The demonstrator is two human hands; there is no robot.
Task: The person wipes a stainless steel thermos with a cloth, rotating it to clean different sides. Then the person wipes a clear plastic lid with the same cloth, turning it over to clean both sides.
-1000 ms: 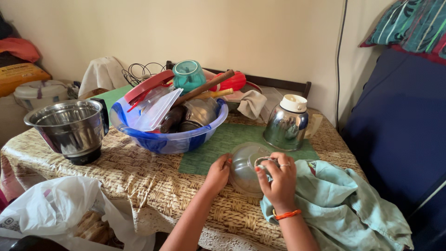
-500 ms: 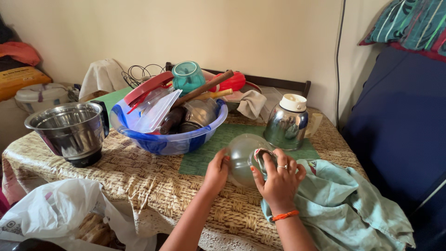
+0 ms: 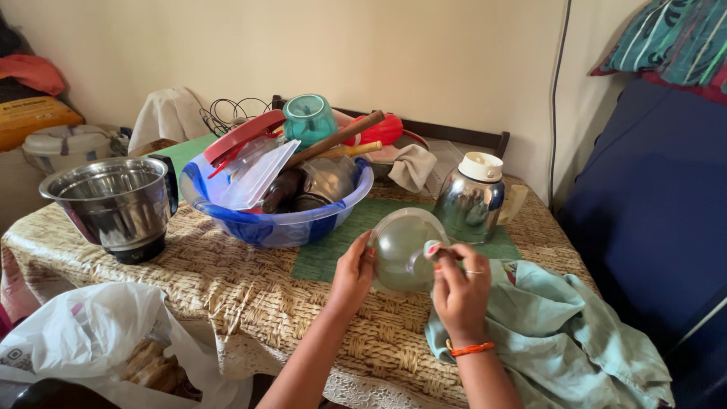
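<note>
While left hand [image 3: 353, 274] grips the tilted clear dome lid [image 3: 401, 250] rim, right hand [image 3: 460, 291] pinches its centre cap [image 3: 432, 250], probably mid-wipe; next likely needs cloth [image 3: 560, 333].

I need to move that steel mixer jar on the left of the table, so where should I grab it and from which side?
Probably by the black handle on the right flank of the steel mixer jar, coming in from the basin side. The jar stands upright with its mouth open, its polished wall looks slippery, and the handle stands clear of the body for a full grip.
</note>
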